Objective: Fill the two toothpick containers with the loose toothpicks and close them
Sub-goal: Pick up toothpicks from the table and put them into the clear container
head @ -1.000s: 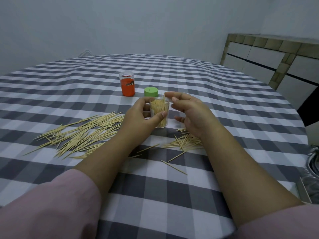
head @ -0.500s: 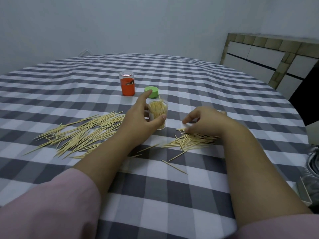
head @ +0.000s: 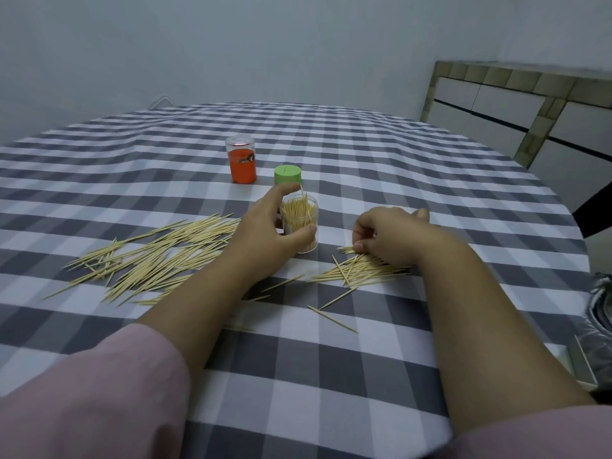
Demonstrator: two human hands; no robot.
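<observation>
Left grip (head: 265, 233) wraps the clear toothpick jar (head: 299, 223) mid-tabletop, while right grip (head: 387, 236) pinches loose toothpicks (head: 361, 268) at the jar's four o'clock; green lid (head: 287, 174) at twelve.

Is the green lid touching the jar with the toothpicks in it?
Apart. The head view shows tablecloth between the green lid and the clear jar held by the left hand.

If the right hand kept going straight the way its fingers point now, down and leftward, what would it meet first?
Most likely the small toothpick pile lying directly under the right hand, whose curled fingertips seem to touch it already. The clear container stands farther left; depth is uncertain.
</observation>
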